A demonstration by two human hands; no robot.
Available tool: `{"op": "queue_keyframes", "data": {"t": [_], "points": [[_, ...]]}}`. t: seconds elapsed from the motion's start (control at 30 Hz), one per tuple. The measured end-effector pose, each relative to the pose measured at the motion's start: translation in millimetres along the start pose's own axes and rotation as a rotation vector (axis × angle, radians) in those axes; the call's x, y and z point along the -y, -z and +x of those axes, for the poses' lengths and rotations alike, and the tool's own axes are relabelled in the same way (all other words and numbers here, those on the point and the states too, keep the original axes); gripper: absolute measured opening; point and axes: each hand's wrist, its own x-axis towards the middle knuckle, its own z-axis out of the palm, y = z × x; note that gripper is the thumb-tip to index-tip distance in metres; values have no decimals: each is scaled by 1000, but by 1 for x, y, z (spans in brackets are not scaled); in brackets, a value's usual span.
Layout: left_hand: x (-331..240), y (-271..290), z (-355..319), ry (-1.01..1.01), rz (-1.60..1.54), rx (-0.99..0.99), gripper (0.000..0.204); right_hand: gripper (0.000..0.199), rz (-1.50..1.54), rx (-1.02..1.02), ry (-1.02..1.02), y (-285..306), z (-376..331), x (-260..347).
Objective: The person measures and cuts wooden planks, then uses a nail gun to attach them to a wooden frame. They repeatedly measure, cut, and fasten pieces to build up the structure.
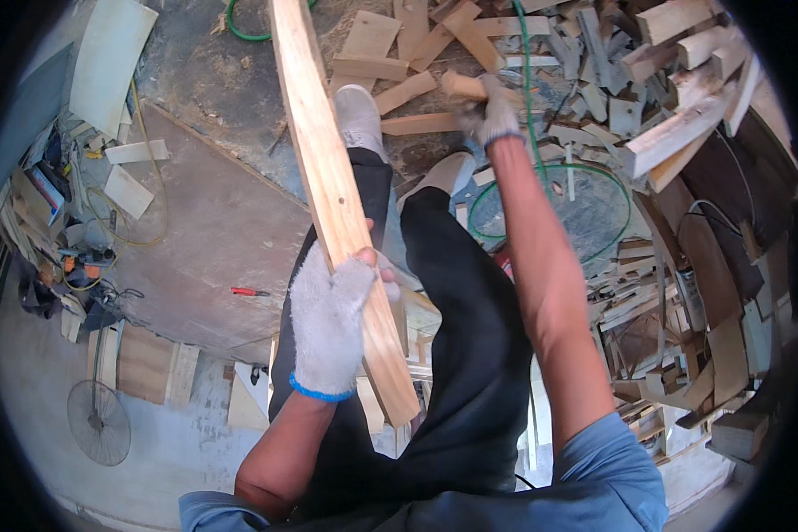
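A long, pale wooden plank [328, 164] slants from the top of the view down between my legs, with a small dark knot near its middle. My left hand [328, 310], in a white knit glove with a blue cuff, is closed around its lower part, and bare fingertips show at the plank's edge. Out in front on the right, my right hand [496, 117], also gloved, is closed on a short wooden block [463, 86] above scattered offcuts. The hand hides part of this block, and its fingers are somewhat blurred.
Wood offcuts [408, 89] lie beyond my shoes, and a larger wood pile [683, 133] rises at the right. A green hose [528, 80] loops across the floor. To the left are a red-handled tool [250, 292], a brown board [213, 222] and a fan [98, 424].
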Motion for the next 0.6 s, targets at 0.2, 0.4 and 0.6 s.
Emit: {"op": "queue_keyframes", "data": {"t": [0.2, 0.4, 0.6], "points": [[22, 4, 11, -37, 45, -36, 45, 50, 310, 765, -220, 5, -133, -9], [37, 1, 20, -55, 43, -33, 42, 67, 679, 1005, -496, 6, -186, -2], [31, -10, 19, -32, 97, -24, 39, 59, 804, 999, -459, 5, -203, -6]]}}
